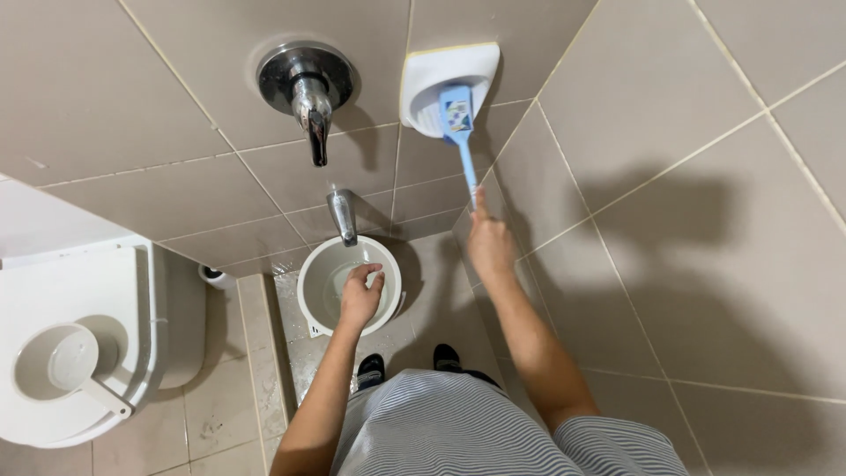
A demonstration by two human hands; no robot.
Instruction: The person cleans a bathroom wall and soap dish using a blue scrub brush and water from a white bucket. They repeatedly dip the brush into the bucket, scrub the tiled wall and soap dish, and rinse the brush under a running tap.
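My right hand (pixel 490 242) grips the handle of a light blue brush (pixel 459 123) and holds its head up against a white corner shelf (pixel 445 78) on the tiled wall. My left hand (pixel 360 295) reaches into a white bucket (pixel 310 286) on the floor, fingers curled over its inside, nothing visibly held. The bucket stands under a chrome spout (pixel 342 216). Above the spout a chrome tap handle (pixel 308 88) sticks out of the wall.
A white toilet with closed lid (pixel 97 300) stands at the left, with a white plastic dipper (pixel 62 363) resting on it. Grey tiled walls close in at the front and right. My feet in dark socks (pixel 410 363) stand behind the bucket.
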